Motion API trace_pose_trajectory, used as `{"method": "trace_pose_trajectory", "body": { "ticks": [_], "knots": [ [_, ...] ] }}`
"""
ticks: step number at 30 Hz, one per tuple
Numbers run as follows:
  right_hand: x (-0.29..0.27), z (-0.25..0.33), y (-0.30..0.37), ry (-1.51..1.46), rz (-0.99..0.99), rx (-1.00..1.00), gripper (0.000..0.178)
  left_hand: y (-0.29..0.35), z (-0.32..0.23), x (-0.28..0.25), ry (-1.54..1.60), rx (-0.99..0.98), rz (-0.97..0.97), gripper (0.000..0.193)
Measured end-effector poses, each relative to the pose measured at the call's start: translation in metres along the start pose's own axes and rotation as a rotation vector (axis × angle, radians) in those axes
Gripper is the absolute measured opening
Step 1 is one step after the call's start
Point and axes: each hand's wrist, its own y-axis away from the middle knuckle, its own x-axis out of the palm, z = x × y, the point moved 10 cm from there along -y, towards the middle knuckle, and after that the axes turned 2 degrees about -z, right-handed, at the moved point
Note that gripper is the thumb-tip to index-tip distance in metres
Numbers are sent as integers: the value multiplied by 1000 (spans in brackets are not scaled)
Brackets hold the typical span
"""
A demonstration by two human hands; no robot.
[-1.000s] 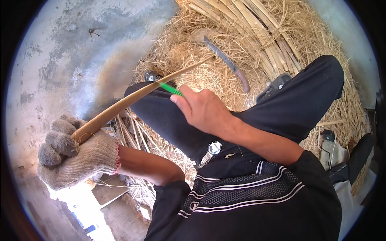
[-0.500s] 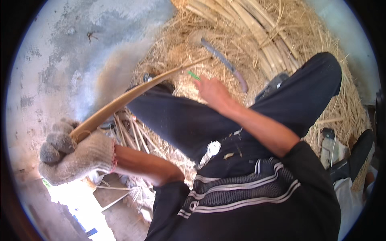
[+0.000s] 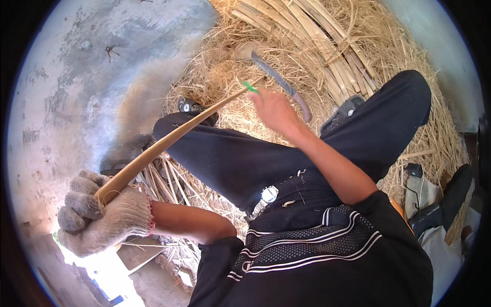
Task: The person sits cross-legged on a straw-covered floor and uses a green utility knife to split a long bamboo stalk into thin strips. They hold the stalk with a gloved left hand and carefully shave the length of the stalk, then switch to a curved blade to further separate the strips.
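My left hand [image 3: 105,217], in a thick off-white knitted glove with grey fingers, grips the near end of a long tan bamboo strip [image 3: 169,140]. The strip slopes up and away to the right, over my bent leg, and tapers to a thin far end. Near that far end is my bare right hand [image 3: 276,113], closed on a small bright green object [image 3: 250,87] that pokes out past its fingers. What kind of object it is I cannot make out. Just beyond the right hand a curved knife [image 3: 281,82] with a dark blade and brownish handle lies on the shavings.
A bundle of split bamboo strips [image 3: 327,46] lies at the far right on loose shavings [image 3: 225,46]. My crossed legs [image 3: 215,153] fill the middle, with a silver wristwatch [image 3: 269,195] at my lap. A stained wall [image 3: 102,77] rises on the left. More thin strips [image 3: 161,179] lie beside my left forearm.
My left hand has come slightly down and to the right with the bamboo strip, which has lowered. The right hand has shifted a little; the green object now appears against the strip's far part.
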Motion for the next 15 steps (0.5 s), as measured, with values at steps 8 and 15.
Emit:
{"method": "trace_pose_trajectory", "body": {
  "ticks": [8,15],
  "knots": [
    [5,80,71,12,149,-142,33,-1,22,12,477,-297,495,42],
    [-18,122,90,-69,58,-347,32,-9,32,3,630,-394,383,40]
  ]
}}
